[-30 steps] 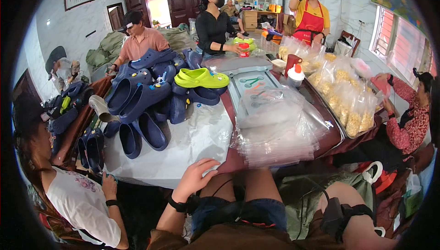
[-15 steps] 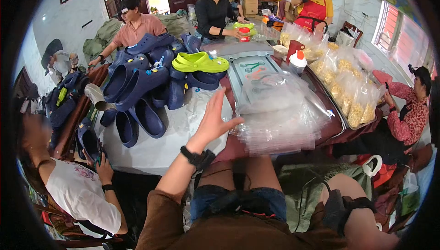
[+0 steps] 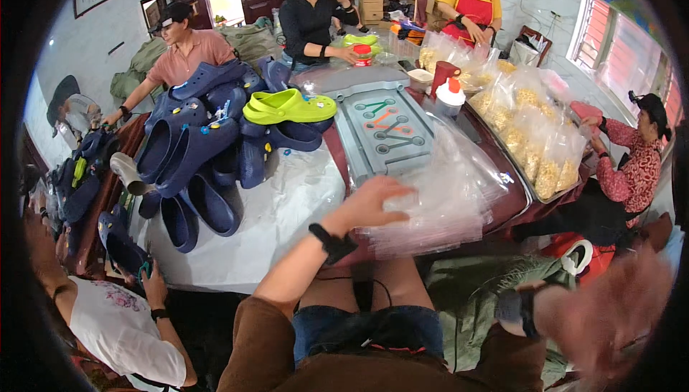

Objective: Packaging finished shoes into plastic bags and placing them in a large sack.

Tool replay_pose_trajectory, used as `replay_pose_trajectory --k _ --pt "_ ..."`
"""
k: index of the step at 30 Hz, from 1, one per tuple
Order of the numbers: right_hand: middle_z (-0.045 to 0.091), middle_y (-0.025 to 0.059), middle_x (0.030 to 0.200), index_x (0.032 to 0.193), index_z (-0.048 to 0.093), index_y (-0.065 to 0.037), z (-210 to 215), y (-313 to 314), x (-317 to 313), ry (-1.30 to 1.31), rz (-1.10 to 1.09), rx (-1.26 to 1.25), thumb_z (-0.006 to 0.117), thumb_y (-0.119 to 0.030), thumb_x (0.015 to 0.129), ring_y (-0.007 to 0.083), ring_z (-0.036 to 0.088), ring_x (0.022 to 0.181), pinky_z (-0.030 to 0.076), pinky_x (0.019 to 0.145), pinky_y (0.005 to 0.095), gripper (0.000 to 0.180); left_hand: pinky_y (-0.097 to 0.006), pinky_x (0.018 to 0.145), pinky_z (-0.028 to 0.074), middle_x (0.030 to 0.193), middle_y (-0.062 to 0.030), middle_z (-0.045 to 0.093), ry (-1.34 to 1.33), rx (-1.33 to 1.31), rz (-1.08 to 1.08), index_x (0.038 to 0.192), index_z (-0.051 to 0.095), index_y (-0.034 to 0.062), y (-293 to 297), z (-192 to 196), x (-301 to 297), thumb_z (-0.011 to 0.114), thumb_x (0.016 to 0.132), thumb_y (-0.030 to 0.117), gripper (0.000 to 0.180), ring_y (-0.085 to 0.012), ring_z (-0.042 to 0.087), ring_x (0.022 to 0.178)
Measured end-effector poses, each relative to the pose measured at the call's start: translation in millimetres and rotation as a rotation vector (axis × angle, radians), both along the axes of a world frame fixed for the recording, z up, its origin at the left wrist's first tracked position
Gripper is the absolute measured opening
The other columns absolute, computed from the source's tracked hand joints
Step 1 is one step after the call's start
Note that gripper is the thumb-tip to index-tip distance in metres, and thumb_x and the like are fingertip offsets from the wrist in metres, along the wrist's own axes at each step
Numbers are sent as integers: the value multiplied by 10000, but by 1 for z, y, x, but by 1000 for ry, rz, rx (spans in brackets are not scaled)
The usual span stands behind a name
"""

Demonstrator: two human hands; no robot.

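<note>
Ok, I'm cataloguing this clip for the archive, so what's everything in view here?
clogs: many, dark blue, piled on the table's left half
green clogs: one pair, lime, on top of the pile
clear bags: a stack, see-through, near table edge in front of the person
tray: one, grey, with tool-shaped marks, table centre
snack bags: many, clear with yellow contents, along the right side
squeeze bottle: one, white with red cap, behind the tray
table cover: one, white, under the clogs
other people: six, seated or standing around the table
left hand: reaching onto the clear bags, black wristband
right hand: blurred, lower right, apart from the table; cannot tell if it holds anything
</note>
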State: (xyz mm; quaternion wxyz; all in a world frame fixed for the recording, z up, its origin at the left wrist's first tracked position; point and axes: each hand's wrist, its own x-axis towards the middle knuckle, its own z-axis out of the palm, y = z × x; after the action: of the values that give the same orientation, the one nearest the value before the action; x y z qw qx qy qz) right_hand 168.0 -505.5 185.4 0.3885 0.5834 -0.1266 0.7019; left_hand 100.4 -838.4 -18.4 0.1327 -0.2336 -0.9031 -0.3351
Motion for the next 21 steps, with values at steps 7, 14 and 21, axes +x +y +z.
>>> replay_pose_trajectory --k 7,14,21 --pt "630 133 1261 1307 582 -88 -139 -132 -159 -194 -644 1415 720 -48 790 341 569 1207 464 1020 424 536 -538 1117 339 1437 -205 495 -4 -209 38 1312 631 188 36 -46 60 742 827 305 511 -413 493 1285" --pt "663 118 1161 1153 694 -133 -248 -101 -175 -155 -1154 1694 755 -176 758 321 623 1069 520 879 406 402 -508 1114 366 1451 -223 473 -19 -212 -33 1324 614 159 36 -72 78 740 840 351 536 -436 434 1334" --pt "675 83 857 868 756 -87 -251 -114 -168 -801 -870 1374 708 -224 857 270 648 717 507 658 376 146 -490 1117 377 1453 -154 489 101 -201 172 1264 640 144 46 -66 50 780 781 294 524 -399 404 1373"
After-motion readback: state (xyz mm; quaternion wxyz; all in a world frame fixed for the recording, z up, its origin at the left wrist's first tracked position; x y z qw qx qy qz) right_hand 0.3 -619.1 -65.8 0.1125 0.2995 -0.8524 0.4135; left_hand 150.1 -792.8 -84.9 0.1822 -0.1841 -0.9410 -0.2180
